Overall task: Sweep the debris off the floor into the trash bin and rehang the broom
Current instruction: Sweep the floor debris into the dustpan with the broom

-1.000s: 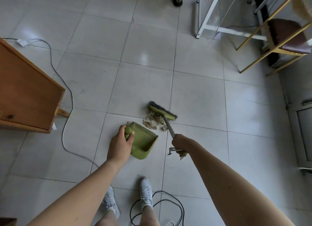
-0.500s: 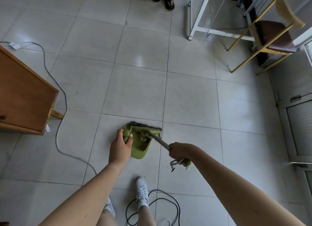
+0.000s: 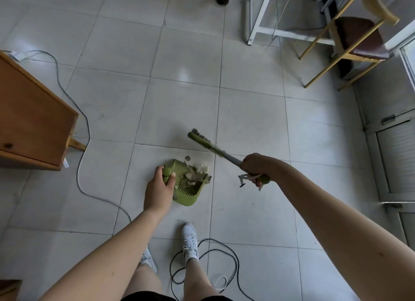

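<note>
A green dustpan (image 3: pixel 187 194) rests on the tiled floor just ahead of my feet. My left hand (image 3: pixel 160 189) grips its round-ended handle. Crumpled paper and leaf-like debris (image 3: pixel 193 174) lie piled in the pan, and a small scrap sits at its far lip. My right hand (image 3: pixel 256 168) is closed on the grey shaft of a short green broom (image 3: pixel 203 141), raised off the floor, its dark-bristled head pointing away to the upper left of the pan. A hanging loop dangles from the broom's handle end. No trash bin is in view.
A wooden cabinet (image 3: pixel 33 123) stands at the left with a grey cable (image 3: pixel 83 143) trailing past it. A black cord (image 3: pixel 202 262) coils by my white shoes. A white table frame (image 3: pixel 260 19) and a gold-legged chair (image 3: pixel 357 40) stand at the far right, sandals at top centre.
The broom pushed the debris into the dustpan, then lifted and swung away to the right. The debris now lies inside the pan. My left hand kept its hold on the pan handle.
</note>
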`<action>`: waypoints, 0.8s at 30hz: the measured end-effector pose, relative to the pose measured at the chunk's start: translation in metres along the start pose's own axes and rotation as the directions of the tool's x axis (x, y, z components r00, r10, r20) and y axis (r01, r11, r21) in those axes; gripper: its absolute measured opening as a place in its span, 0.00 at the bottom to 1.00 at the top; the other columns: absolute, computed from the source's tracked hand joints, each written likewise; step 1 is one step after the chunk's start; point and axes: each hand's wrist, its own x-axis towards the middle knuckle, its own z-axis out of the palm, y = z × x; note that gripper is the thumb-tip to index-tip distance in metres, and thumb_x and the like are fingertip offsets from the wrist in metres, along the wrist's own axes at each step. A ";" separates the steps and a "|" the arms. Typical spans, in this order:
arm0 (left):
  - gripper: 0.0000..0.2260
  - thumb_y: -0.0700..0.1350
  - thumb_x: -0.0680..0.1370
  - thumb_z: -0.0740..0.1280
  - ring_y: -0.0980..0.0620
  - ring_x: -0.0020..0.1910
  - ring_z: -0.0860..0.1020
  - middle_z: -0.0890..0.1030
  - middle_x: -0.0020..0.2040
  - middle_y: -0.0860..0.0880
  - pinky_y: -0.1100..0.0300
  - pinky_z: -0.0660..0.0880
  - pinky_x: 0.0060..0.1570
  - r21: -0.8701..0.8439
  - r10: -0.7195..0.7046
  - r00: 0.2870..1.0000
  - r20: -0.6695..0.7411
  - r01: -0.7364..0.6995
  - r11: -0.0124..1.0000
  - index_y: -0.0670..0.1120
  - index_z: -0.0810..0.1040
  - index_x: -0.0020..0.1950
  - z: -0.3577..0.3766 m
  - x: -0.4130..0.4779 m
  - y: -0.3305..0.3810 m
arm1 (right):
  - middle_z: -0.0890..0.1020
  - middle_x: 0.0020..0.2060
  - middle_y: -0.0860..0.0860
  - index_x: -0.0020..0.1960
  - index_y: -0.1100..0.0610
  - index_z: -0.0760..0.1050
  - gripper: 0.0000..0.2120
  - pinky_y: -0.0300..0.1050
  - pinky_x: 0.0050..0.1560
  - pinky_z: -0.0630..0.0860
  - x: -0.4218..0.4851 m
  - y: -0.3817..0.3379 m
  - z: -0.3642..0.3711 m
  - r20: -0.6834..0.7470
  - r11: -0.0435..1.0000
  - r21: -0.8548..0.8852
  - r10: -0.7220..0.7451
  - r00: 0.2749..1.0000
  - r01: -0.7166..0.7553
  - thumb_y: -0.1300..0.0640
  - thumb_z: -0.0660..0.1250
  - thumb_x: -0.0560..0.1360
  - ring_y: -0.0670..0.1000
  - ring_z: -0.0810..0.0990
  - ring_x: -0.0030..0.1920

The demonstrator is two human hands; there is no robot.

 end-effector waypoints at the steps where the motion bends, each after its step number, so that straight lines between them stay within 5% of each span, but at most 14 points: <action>1: 0.10 0.50 0.80 0.63 0.45 0.40 0.74 0.79 0.43 0.46 0.56 0.67 0.37 0.002 0.005 1.000 0.003 -0.005 1.000 0.45 0.71 0.56 -0.001 -0.002 -0.001 | 0.77 0.29 0.61 0.39 0.64 0.71 0.13 0.39 0.22 0.71 0.004 0.004 0.001 -0.013 1.000 0.009 -0.010 1.000 0.010 0.60 0.56 0.80 0.56 0.78 0.27; 5: 0.07 0.50 0.80 0.63 0.44 0.40 0.76 0.79 0.41 0.47 0.56 0.67 0.35 0.021 0.017 1.000 -0.006 -0.017 1.000 0.47 0.71 0.52 -0.006 -0.012 -0.002 | 0.77 0.34 0.54 0.42 0.56 0.70 0.09 0.44 0.28 0.76 0.013 0.016 0.007 -0.096 0.998 0.043 -0.043 0.994 0.047 0.58 0.58 0.80 0.53 0.77 0.29; 11: 0.07 0.49 0.80 0.63 0.44 0.38 0.76 0.77 0.38 0.49 0.57 0.64 0.31 0.036 0.041 0.999 -0.002 -0.041 0.999 0.47 0.71 0.53 -0.015 -0.031 -0.005 | 0.74 0.27 0.59 0.48 0.64 0.68 0.07 0.39 0.18 0.69 0.014 0.030 0.033 -0.058 0.999 0.006 0.043 0.997 -0.043 0.64 0.52 0.80 0.53 0.74 0.23; 18: 0.13 0.49 0.80 0.63 0.41 0.46 0.78 0.81 0.49 0.43 0.56 0.70 0.39 0.057 0.073 0.996 0.054 -0.076 0.996 0.44 0.71 0.62 -0.030 -0.043 -0.013 | 0.75 0.24 0.58 0.36 0.62 0.66 0.14 0.43 0.25 0.72 0.011 0.037 0.068 -0.030 0.991 0.097 0.096 0.995 -0.093 0.65 0.53 0.80 0.54 0.75 0.25; 22: 0.14 0.49 0.80 0.62 0.40 0.49 0.78 0.81 0.51 0.42 0.52 0.75 0.45 0.061 0.068 0.995 0.077 -0.073 0.995 0.44 0.71 0.63 -0.042 -0.046 -0.023 | 0.74 0.31 0.55 0.35 0.59 0.68 0.14 0.38 0.22 0.73 0.005 0.033 0.089 0.039 0.883 0.445 0.148 0.988 -0.150 0.64 0.59 0.80 0.48 0.74 0.15; 24: 0.14 0.49 0.80 0.62 0.40 0.49 0.78 0.81 0.51 0.42 0.52 0.75 0.44 0.071 0.076 0.992 0.097 -0.083 0.994 0.44 0.71 0.63 -0.049 -0.047 -0.030 | 0.71 0.29 0.57 0.38 0.63 0.69 0.11 0.38 0.20 0.70 -0.002 0.025 0.104 0.137 0.669 0.710 0.176 0.975 -0.221 0.66 0.56 0.80 0.52 0.70 0.17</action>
